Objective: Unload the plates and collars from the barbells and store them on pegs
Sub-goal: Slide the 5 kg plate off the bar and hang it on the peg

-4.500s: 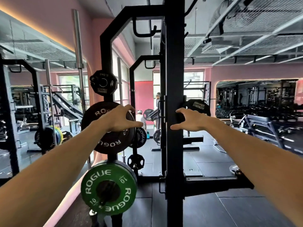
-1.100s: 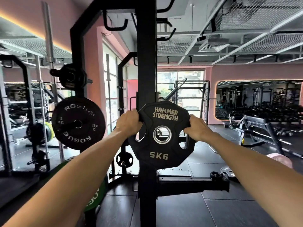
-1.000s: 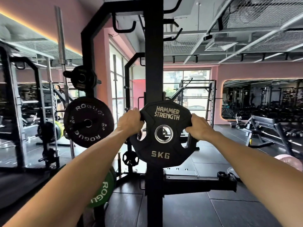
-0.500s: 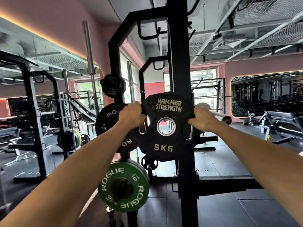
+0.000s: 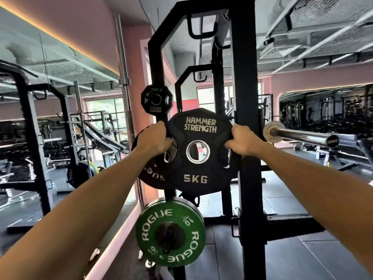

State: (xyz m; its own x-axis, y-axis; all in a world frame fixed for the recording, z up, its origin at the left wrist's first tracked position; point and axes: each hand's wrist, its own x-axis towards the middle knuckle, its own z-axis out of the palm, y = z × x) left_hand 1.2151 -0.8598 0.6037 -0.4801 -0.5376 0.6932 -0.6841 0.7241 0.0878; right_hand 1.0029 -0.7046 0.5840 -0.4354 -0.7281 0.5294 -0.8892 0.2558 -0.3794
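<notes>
I hold a black 5 kg Hammer Strength plate (image 5: 198, 170) upright at chest height, in front of the rack's storage side. My left hand (image 5: 154, 139) grips its left handle slot and my right hand (image 5: 242, 141) grips the right one. Behind its left edge a black Rogue plate (image 5: 150, 174) hangs on a peg, mostly hidden. A small black plate (image 5: 157, 102) hangs on the peg above, and a green 10 kg Rogue plate (image 5: 170, 233) on the peg below. A bare barbell sleeve (image 5: 302, 136) sticks out at the right.
The black rack upright (image 5: 245, 77) stands right behind the held plate. A barbell (image 5: 123, 67) stands vertically by the pink wall. A mirror at left reflects other racks. Benches and machines fill the far right. Dark rubber floor (image 5: 292, 255) lies below.
The 5 kg plate has moved left across the upright toward the pegs with the Rogue plates. The view has swung, bringing the green plate and the barbell sleeve closer in.
</notes>
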